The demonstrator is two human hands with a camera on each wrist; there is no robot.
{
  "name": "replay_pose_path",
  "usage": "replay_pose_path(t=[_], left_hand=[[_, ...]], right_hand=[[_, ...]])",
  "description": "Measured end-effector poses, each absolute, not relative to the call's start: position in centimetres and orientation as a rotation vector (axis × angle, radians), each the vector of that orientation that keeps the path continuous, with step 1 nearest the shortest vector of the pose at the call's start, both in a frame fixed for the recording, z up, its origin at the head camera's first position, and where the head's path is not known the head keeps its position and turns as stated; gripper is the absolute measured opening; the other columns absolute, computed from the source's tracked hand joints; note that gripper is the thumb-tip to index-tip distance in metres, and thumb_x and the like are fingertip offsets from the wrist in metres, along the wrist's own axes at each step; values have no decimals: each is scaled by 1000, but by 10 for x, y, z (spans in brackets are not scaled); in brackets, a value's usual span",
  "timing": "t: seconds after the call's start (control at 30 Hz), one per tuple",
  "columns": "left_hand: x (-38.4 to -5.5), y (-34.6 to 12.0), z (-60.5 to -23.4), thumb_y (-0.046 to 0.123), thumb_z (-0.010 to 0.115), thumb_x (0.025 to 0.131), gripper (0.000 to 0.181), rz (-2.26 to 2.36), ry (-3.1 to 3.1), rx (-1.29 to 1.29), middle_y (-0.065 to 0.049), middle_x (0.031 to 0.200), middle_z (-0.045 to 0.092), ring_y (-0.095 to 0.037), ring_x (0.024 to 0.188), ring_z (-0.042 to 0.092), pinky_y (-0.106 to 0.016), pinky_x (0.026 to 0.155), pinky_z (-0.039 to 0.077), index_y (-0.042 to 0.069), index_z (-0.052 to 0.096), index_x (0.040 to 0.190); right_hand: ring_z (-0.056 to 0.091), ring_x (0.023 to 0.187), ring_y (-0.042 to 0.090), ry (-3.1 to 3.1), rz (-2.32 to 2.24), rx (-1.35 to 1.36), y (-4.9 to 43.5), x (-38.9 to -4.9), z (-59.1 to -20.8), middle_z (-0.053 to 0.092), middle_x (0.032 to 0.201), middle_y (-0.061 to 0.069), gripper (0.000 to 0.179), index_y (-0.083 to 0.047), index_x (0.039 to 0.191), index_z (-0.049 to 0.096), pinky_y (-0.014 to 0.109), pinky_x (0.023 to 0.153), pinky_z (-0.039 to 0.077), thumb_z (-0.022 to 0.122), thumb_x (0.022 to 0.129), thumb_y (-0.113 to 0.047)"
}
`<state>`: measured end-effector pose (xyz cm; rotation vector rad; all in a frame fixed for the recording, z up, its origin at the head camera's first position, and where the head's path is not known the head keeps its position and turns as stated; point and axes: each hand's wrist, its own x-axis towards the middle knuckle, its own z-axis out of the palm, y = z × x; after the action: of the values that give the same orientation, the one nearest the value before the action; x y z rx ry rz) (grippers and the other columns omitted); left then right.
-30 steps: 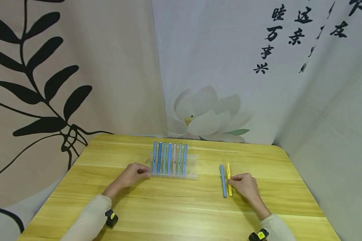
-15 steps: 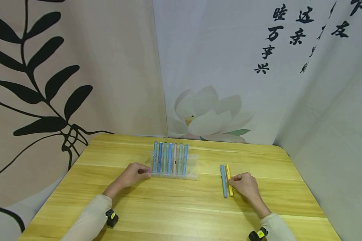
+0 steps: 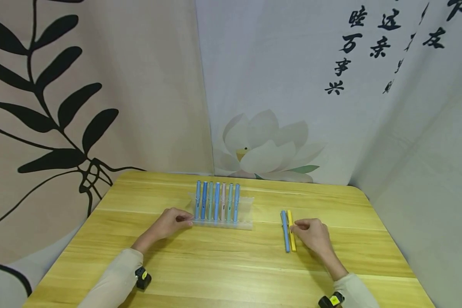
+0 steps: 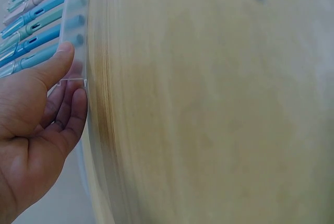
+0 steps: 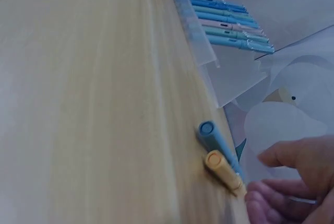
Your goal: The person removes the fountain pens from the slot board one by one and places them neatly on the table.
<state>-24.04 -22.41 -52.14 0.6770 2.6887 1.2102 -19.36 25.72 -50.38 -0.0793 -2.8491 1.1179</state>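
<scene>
A clear pen stand [image 3: 246, 214] holds a row of upright pens, several blue, others green and one pink. My left hand [image 3: 174, 223] pinches its left end between thumb and fingers, as the left wrist view also shows. On the table to the right, a yellow pen [image 3: 293, 240] lies alongside a blue pen [image 3: 285, 233]. My right hand [image 3: 313, 234] is at the yellow pen's right side, fingertips touching or very close to it. In the right wrist view, a gap shows between its thumb [image 5: 276, 155] and fingers [image 5: 261, 195].
The wooden table [image 3: 215, 273] ends at a back edge against a curtain [image 3: 273, 85] printed with a lotus and characters. A dark leaf pattern covers the left curtain [image 3: 150, 85]. Each wrist wears a small black camera [image 3: 142, 279].
The yellow pen has shifted slightly left, closer beside the blue pen. My right hand has loosened a little around it. My left hand and the pen stand have stayed put.
</scene>
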Motion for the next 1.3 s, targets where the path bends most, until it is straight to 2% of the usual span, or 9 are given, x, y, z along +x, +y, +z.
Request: replay_pose_path(t=[0.27,0.63,1.0,1.3], left_hand=[[-240,-225,-522,21,70,98,30,1211,2691,694,-11,114,75,-21,100,70,-38,87,59,1,74,120],[-239,-224,-523,21,70,98,29,1221,2680,662,-12,114,75,-22,100,70,-40,88,59,1,74,120],[-240,-224,-525,21,71,98,29,1198,2714,677,-10,113,75,-21,100,70,-37,86,59,2,75,120],[-239,-222,-522,20,71,98,28,1187,2726,684,-10,114,75,-24,102,71,-41,88,59,3,75,120]], right_hand=[[74,89,21,-2716,1199,81,241,-200,-494,78,98,6,31,-3,116,77,33,75,61,79,92,-22],[74,92,17,-2566,1456,238,203,-209,-492,78,102,3,30,-10,116,77,23,78,59,80,91,-28],[74,91,18,-2525,1517,331,157,-223,-500,78,101,4,29,-4,114,77,28,80,60,79,92,-23],[74,89,18,-2555,1535,319,128,-234,-508,79,98,4,26,-5,113,78,37,80,61,78,92,-20]])
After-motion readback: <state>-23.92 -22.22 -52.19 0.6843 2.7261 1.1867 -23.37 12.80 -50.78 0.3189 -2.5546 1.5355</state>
